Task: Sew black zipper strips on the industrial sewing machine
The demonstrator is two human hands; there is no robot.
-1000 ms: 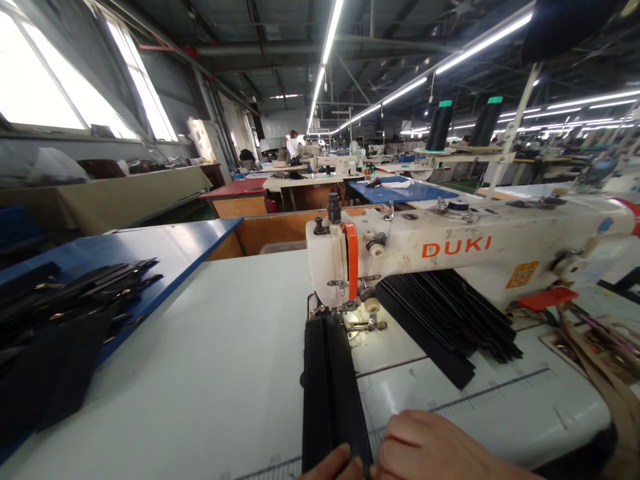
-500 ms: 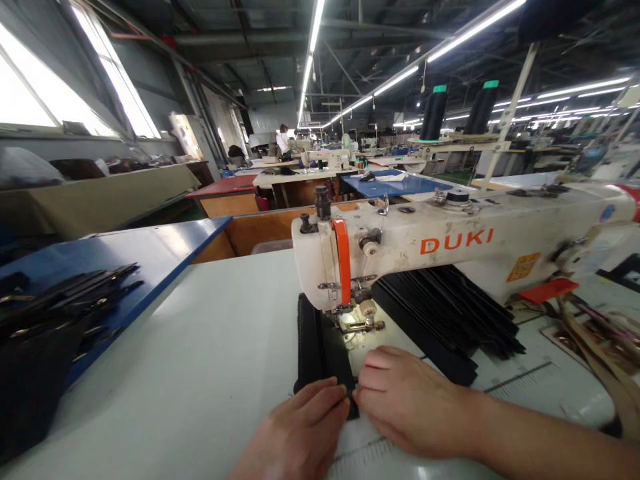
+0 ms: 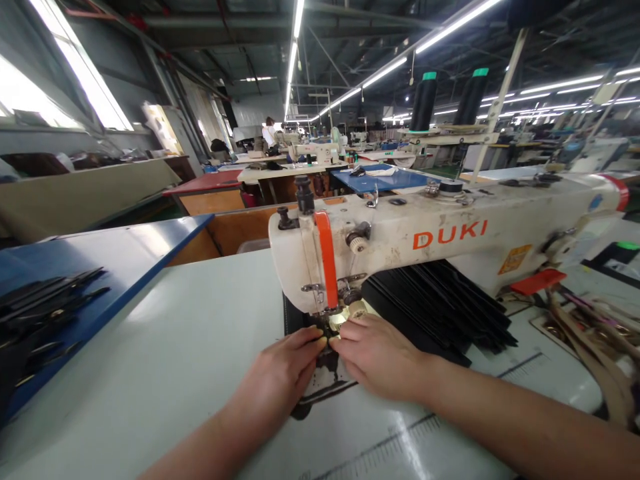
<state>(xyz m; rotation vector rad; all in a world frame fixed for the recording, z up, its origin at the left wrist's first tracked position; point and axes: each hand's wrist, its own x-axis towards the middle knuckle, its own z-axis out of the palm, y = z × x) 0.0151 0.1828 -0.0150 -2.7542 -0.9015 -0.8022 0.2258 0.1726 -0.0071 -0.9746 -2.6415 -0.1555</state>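
Note:
A white DUKI sewing machine (image 3: 440, 233) stands on the pale table (image 3: 175, 360). Under its needle lies a long black strip (image 3: 291, 317), mostly hidden by the machine head and my hands. My left hand (image 3: 285, 370) and my right hand (image 3: 380, 357) meet fingertip to fingertip right below the presser foot (image 3: 340, 313). Both pinch and press the near end of the black strip. Their fingers are closed together on it.
A fanned stack of black strips (image 3: 440, 303) lies under the machine arm on the right. More black pieces (image 3: 40, 313) sit on a blue table at the left. Tan straps (image 3: 590, 347) lie at the right. Two thread cones (image 3: 445, 100) stand behind. A person works far back.
Both hands have moved forward from the table's near edge up to the presser foot, feeding the black strip away under the machine. The view has shifted closer to the machine.

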